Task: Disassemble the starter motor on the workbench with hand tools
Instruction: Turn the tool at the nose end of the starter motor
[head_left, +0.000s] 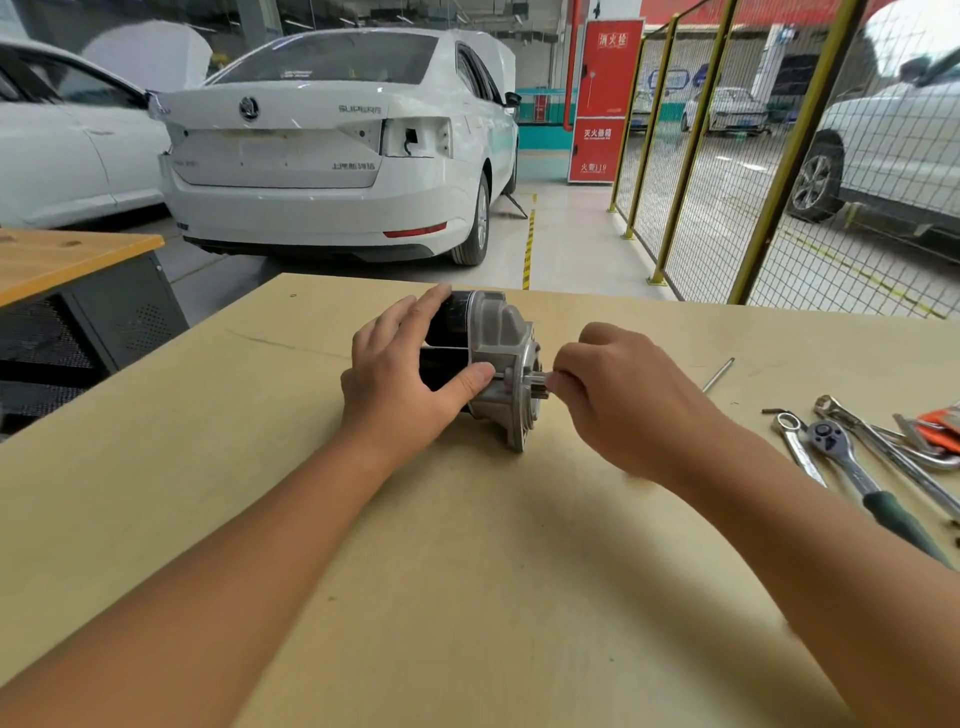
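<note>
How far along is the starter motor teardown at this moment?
Early to middle. Done: a long bolt already lies loose on the workbench. In hand: the left hand steadies the starter motor while the right hand pinches something at its shaft end. Left: the housing is still joined; the ratchet lies unused.

Starter motor (485, 364) lies on its side on workbench (467, 597). L hand (400, 374) grips its black body, thumb on the grey housing. R hand (618, 395) pinches the shaft end at the flange. Ratchet (852, 462), wrenches (795, 441) and a thin rod (719, 374) lie to the right. White car (332, 145) behind.
</note>
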